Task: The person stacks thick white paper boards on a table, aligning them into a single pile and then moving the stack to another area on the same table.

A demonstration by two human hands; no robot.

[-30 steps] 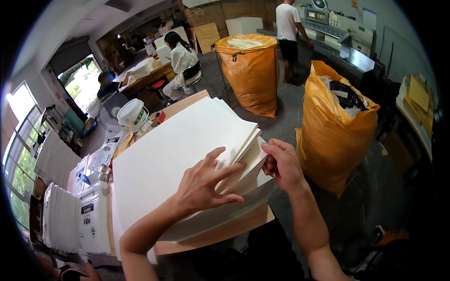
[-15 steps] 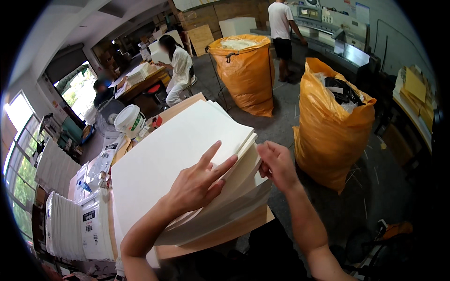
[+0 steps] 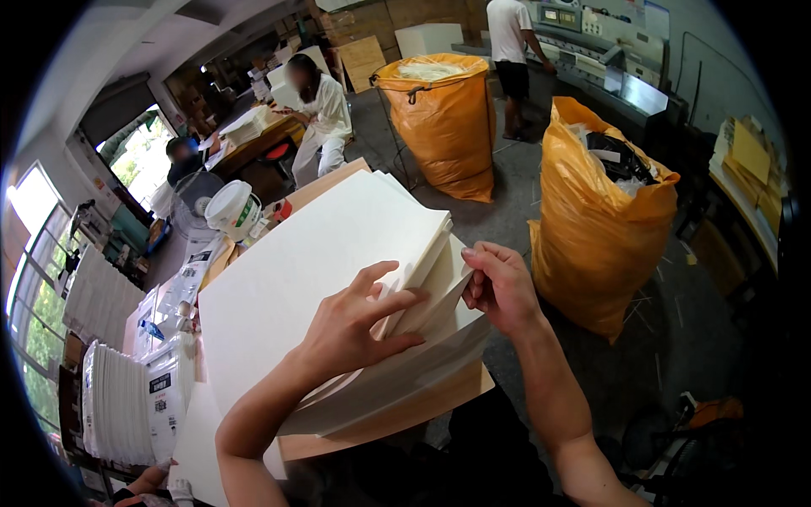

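Note:
A tall stack of large white paper sheets (image 3: 296, 279) lies in front of me on a wooden board (image 3: 397, 414). My right hand (image 3: 503, 283) is closed at the stack's right corner, thumb and fingers pinching the corner of one or more sheets. Against the near right edge rests my left hand (image 3: 355, 325), fingers apart, beside an upper batch of sheets that is parted from those below. How many sheets lie between the layers cannot be told.
Two orange sacks (image 3: 600, 245) stand beyond on the right. A white bucket (image 3: 232, 209), a fan (image 3: 196, 198) and bundled packs (image 3: 127, 401) are at left. Another person's hand (image 3: 150, 480) shows at lower left; a seated person (image 3: 321, 114) and a standing person (image 3: 509, 51) work farther off.
My right hand has closed on the sheet corner and the parted sheets are spread wider. My left fingers have bent slightly. Another person's hand has appeared at lower left; the seated person has turned.

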